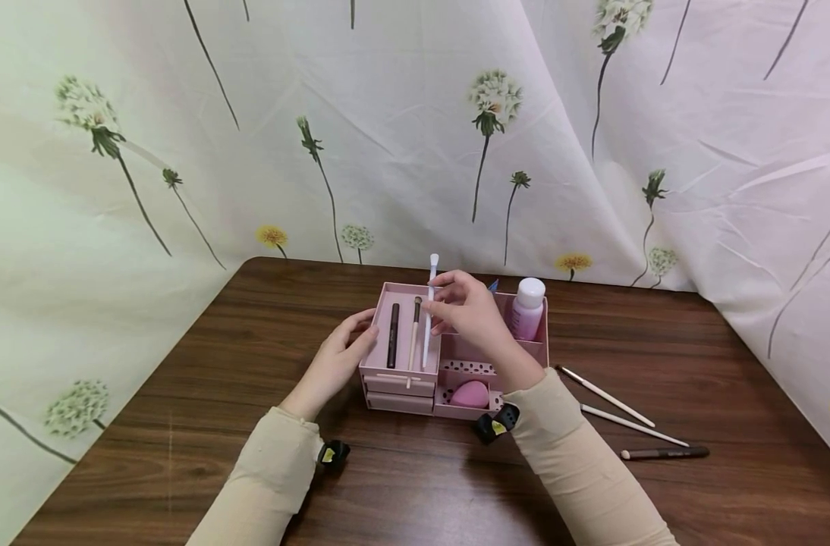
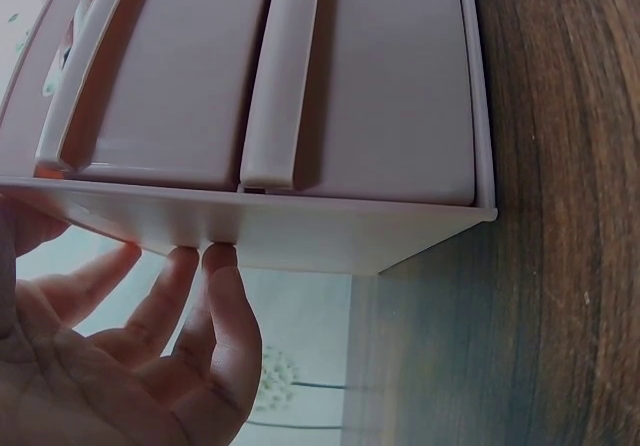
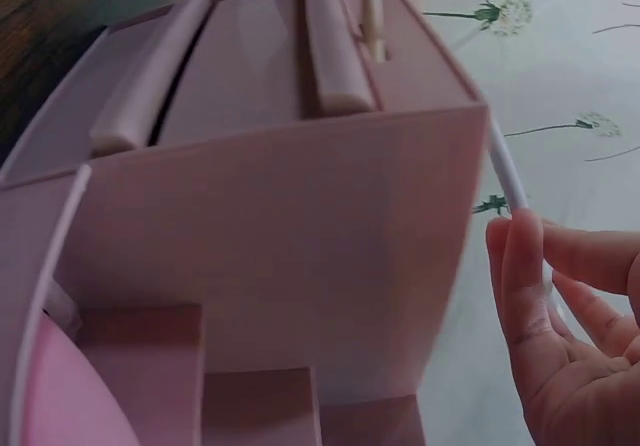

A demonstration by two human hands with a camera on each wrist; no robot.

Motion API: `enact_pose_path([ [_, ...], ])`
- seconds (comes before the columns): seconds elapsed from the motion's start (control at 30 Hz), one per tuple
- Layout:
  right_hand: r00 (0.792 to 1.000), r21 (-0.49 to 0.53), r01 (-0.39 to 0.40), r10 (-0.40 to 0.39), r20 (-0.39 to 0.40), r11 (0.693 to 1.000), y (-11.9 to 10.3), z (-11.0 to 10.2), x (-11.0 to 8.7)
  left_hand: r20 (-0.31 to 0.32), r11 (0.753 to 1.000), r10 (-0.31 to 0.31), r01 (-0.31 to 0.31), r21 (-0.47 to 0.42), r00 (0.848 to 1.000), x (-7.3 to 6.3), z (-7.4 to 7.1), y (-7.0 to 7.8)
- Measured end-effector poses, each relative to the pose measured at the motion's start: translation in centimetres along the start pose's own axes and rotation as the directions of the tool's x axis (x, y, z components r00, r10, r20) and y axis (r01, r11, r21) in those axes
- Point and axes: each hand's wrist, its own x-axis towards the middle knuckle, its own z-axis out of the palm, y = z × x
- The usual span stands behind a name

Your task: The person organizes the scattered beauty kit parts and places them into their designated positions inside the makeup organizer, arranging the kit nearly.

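Note:
My right hand (image 1: 471, 307) pinches a slim white makeup brush (image 1: 433, 265) over the right side of the organizer's top tray. The brush stands steeply tilted, its pale head above the fingers. In the right wrist view its white handle (image 3: 508, 171) runs from the fingertips past the tray's edge. My left hand (image 1: 338, 355) is at the left side of the pink organizer (image 1: 397, 402), fingertips (image 2: 220, 256) against its side wall. In the tray lie a dark slim stick (image 1: 393, 335) and a pale-handled brush (image 1: 413, 334) with a dark head.
The organizer also holds a pink bottle (image 1: 527, 309) with a white cap and a pink makeup sponge (image 1: 471, 394). On the table at right lie two pale-handled brushes (image 1: 613, 398) (image 1: 636, 426) and a dark-handled brush (image 1: 668, 453). A flowered curtain (image 1: 401, 152) hangs behind.

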Motion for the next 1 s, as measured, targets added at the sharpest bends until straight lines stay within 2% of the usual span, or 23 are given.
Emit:
enact_pose_path([
  [0.17, 1.000, -0.067, 0.020, -0.020, 0.005, 0.998, 0.41, 0.37, -0.15, 0.003, 1.000, -0.004, 0.004, -0.004, 1.000, 0.02, -0.02, -0.02],
  [0.4, 1.000, -0.157, -0.002, 0.002, 0.000, 0.988, 0.60, 0.67, -0.32, 0.000, 1.000, -0.006, 0.006, 0.002, 1.000, 0.03, -0.07, -0.11],
  [0.63, 0.999, -0.268, 0.006, -0.019, -0.045, 0.963, 0.77, 0.50, -0.57, 0.001, 1.000, -0.007, 0.007, 0.002, 1.000, 0.04, -0.09, -0.08],
  [1.0, 0.996, -0.357, 0.024, -0.054, -0.073, 0.934, 1.06, 0.25, -0.66, 0.003, 1.000, -0.010, 0.010, 0.003, 1.000, 0.30, 0.05, -0.33],
])
